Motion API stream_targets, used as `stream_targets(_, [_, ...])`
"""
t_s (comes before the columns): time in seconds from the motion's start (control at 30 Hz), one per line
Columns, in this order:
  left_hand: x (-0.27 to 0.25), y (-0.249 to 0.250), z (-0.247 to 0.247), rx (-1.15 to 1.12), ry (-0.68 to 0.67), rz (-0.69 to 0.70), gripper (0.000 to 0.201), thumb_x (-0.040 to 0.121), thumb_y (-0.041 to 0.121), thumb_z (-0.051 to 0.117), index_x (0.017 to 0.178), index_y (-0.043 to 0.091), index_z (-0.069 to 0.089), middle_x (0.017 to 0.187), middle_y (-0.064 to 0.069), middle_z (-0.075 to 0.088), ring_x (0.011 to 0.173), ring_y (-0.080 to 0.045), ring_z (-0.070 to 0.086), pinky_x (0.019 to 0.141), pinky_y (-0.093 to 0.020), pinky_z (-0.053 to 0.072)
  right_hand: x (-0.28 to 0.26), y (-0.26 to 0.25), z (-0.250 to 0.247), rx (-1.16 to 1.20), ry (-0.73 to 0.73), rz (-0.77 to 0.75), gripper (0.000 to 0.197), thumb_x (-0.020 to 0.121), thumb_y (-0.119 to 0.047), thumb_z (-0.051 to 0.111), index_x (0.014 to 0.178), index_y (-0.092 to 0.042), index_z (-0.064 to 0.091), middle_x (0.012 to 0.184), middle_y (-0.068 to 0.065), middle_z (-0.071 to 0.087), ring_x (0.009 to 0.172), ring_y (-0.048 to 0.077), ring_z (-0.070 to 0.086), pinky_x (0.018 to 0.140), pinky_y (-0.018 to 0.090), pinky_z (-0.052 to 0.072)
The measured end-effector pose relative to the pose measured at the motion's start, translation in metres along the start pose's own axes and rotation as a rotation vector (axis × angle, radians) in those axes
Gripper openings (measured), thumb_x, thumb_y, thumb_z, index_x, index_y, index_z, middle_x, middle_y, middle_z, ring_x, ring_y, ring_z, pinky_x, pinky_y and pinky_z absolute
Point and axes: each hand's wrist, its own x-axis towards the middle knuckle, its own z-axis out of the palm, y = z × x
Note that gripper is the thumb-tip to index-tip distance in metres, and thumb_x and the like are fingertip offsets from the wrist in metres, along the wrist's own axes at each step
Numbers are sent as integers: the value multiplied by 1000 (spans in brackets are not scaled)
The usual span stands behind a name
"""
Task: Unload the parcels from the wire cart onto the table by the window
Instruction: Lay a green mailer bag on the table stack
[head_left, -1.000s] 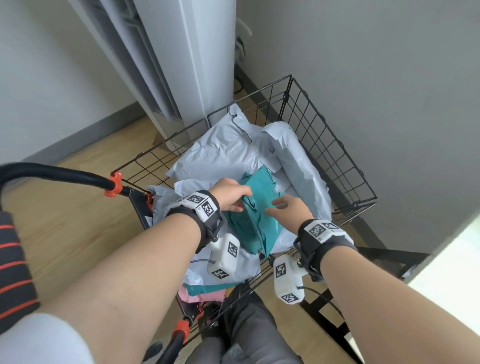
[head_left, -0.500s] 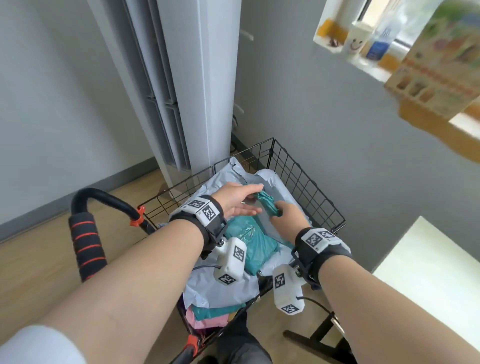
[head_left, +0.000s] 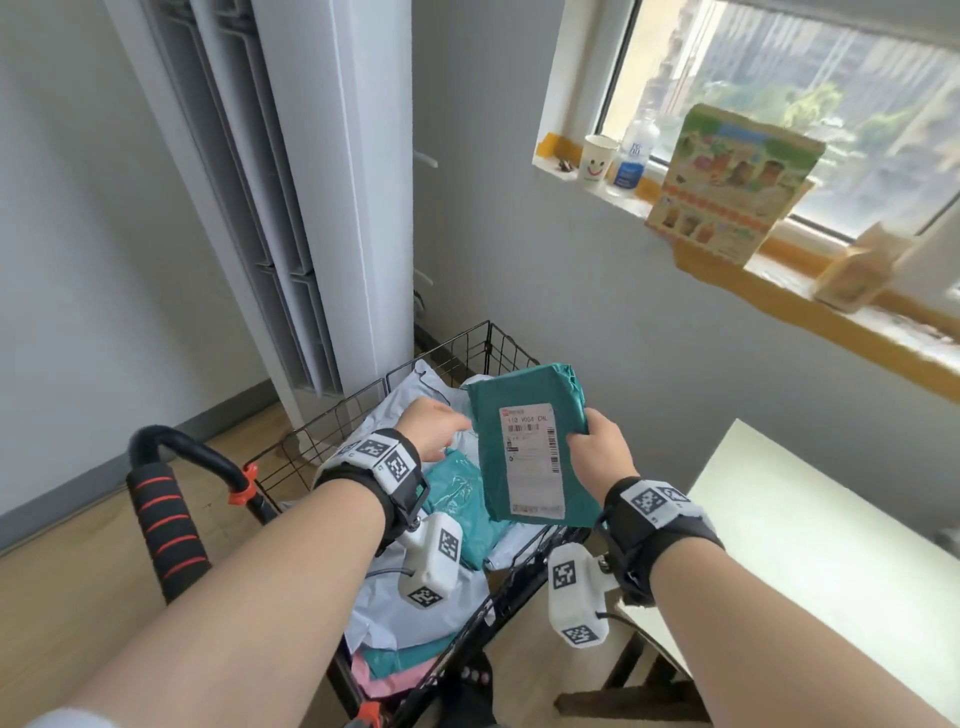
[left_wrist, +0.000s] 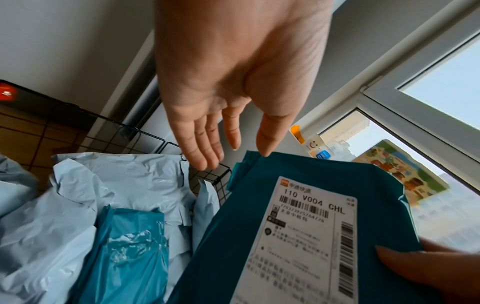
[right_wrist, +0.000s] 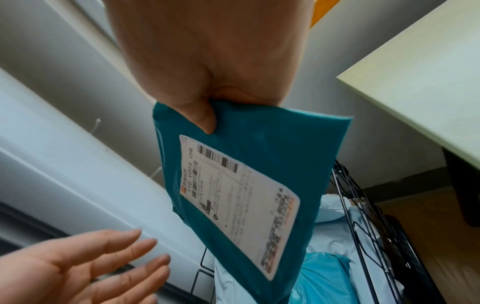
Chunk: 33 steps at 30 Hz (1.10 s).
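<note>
My right hand (head_left: 597, 441) grips a dark teal parcel (head_left: 524, 410) with a white shipping label by its right edge, held up above the black wire cart (head_left: 488, 343). In the right wrist view the thumb (right_wrist: 200, 117) presses the teal parcel (right_wrist: 259, 144) at its top. My left hand (head_left: 436, 428) hovers open just left of it, fingers straight (left_wrist: 207, 144), not touching the teal parcel (left_wrist: 298, 181). Pale blue mailers (head_left: 410, 395) and a lighter teal bag (head_left: 457, 493) lie in the cart. The pale table (head_left: 810, 530) stands to the right.
A tall white floor unit (head_left: 332, 197) stands behind the cart. The window sill (head_left: 769, 275) holds a paper cup (head_left: 600, 158), a bottle (head_left: 634, 156) and a printed box (head_left: 727, 182). The cart's foam-wrapped handle (head_left: 166, 525) is at my left.
My right hand has lifted the teal parcel out of the cart and turned its label toward me. My left hand has let go and opened. The view has tilted up to the window.
</note>
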Motion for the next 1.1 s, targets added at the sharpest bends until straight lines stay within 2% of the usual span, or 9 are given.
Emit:
stream_targets(0.03, [-1,2,6,21,-12,6,17,91,15,58,78,18,47,89,-6,47,80,-20,50,75,-30,44,-5,2,-8,33,31,10,25,88,-1,38,97,-16,56,95,5,63,85,24,59,70,31,44])
stream_targets(0.1, [-9,11,21,63,-69,14,10,90,16,59,89,17,50,95,-5,48,86,-20,52,78,-30,42,-13,9,-26,102,94,34,25,86,-1,38,95,-16,56,95,5,64,87,25,60,72,32,45])
stream_targets(0.2, [-24,30,51,99,-213,32,17,92,12,56,106,17,47,99,-7,56,91,-20,54,84,-33,45,-27,23,-58,198,175,73,23,86,0,36,88,-14,55,89,4,63,80,22,59,63,29,43])
stream_targets(0.23, [-29,36,61,97,-265,41,20,93,9,54,111,16,47,100,-9,58,91,-20,55,80,-31,46,-32,29,-69,231,201,82,23,86,2,36,86,-13,54,86,4,62,76,20,58,60,27,42])
stream_targets(0.33, [-45,55,96,134,-352,98,15,94,3,51,104,14,51,96,-9,63,80,-17,60,61,-22,51,-49,49,-106,309,270,128,25,87,4,35,83,-13,53,84,4,62,72,18,56,58,27,41])
stream_targets(0.43, [-56,65,135,195,-400,151,25,92,13,59,116,6,56,110,-10,68,90,-19,64,74,-26,51,-68,77,-142,346,331,185,25,86,4,36,83,-12,55,82,5,62,72,21,57,60,27,42])
stream_targets(0.73, [-108,81,261,277,-578,166,23,93,18,59,112,6,56,98,-6,66,77,-14,61,73,-27,49,-130,165,-231,401,484,319,24,85,4,38,89,-9,57,86,8,64,74,23,58,69,33,46])
stream_targets(0.93, [-141,93,327,315,-602,186,12,93,17,59,100,9,54,86,-4,62,69,-12,57,67,-27,48,-156,216,-280,426,537,366,26,78,0,40,88,-15,59,95,13,68,91,34,65,86,50,53])
stream_targets(1.1, [-161,100,371,347,-625,217,17,94,16,58,106,5,55,84,-4,61,69,-13,58,65,-26,49,-174,243,-314,366,599,412,20,83,-9,46,97,-14,60,104,11,68,94,30,64,86,43,53])
